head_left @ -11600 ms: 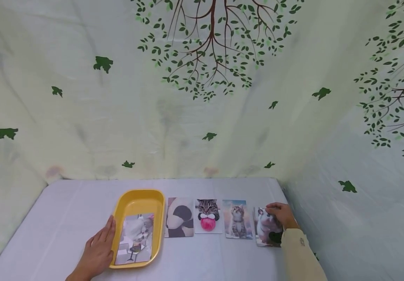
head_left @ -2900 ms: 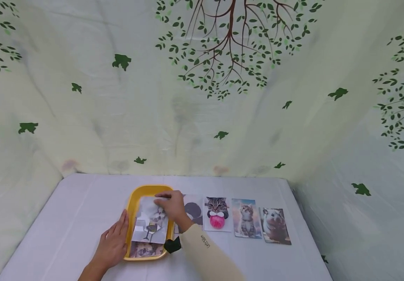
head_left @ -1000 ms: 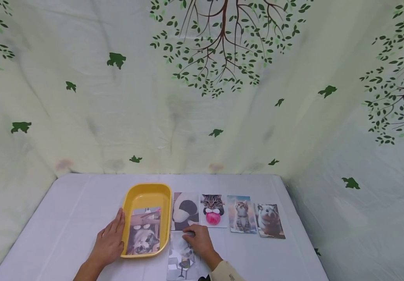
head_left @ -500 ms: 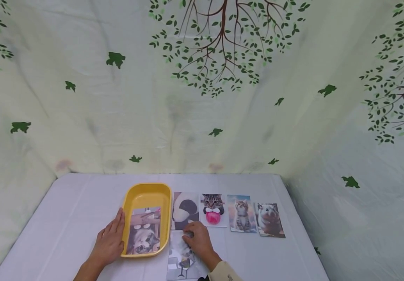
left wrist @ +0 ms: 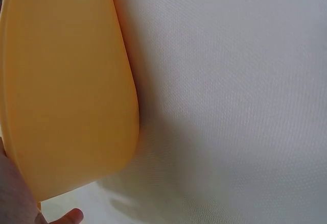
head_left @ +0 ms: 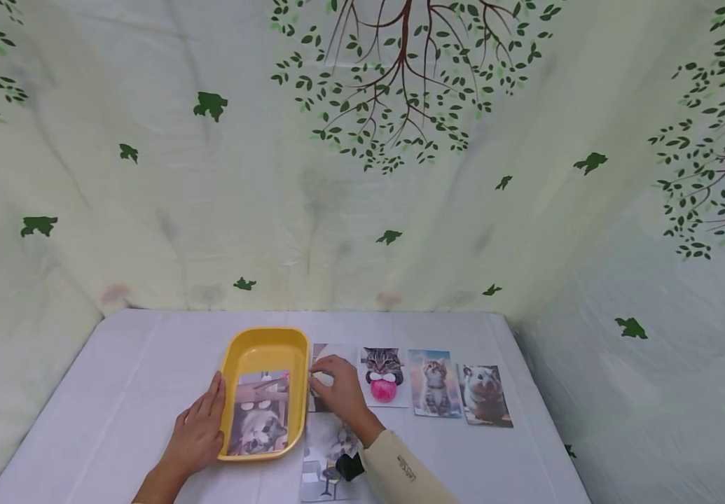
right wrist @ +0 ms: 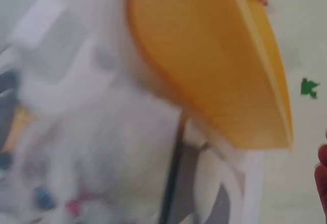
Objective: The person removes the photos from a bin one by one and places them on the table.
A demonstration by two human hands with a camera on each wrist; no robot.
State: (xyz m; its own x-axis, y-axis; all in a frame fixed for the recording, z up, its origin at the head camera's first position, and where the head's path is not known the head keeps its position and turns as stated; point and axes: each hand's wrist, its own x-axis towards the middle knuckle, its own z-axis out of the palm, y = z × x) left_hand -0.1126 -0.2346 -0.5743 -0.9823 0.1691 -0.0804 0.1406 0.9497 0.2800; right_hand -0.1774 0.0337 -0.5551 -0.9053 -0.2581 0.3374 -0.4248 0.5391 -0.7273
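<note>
My left hand (head_left: 195,434) rests its straight fingers along the left side of a yellow tray (head_left: 264,343); the left wrist view shows the tray's outer wall (left wrist: 71,91). In the tray lies a picture card (head_left: 260,416) with an upside-down furry animal. My right hand (head_left: 340,393) is over the black-and-white picture card (head_left: 324,350), close to the tray's right rim, fingers loosely bent with nothing seen between them. Below it, a card with a white cat and a glass (head_left: 324,465) lies flat on the table, partly covered by the right wrist and its dark camera.
To the right in a row lie a card of a cat with a pink ball (head_left: 383,378), a kitten card (head_left: 436,385) and a hamster-like animal card (head_left: 485,395). A white cloth covers the table (head_left: 148,364). Behind hangs a leaf-patterned curtain (head_left: 312,210).
My right hand lifted the white cat card from the tray, uncovering another card, and laid it below the row. It has now let go and moved up and left toward the tray.
</note>
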